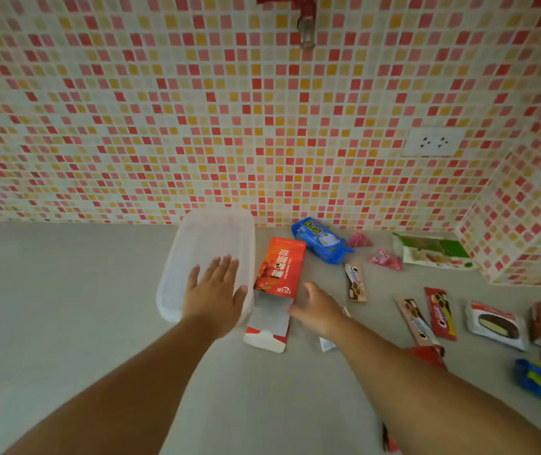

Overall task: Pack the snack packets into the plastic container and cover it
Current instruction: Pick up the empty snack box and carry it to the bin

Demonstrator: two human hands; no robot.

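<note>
Translucent plastic container (210, 244) on grey desk (65, 290), lid apparently on. Left hand (213, 290) flat on it, fingers spread. Right hand (316, 311) loose, empty, beside red carton (279, 274). Snack packets (440, 313) unpacked at right. Risk: container slides when lid lifted.

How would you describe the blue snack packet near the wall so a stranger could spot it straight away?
Start at the translucent plastic container standing against the tiled wall. Just right of it lies a red box, and beyond that box's far corner sits the blue packet. It is the only puffy blue wrapper near the wall.
</note>
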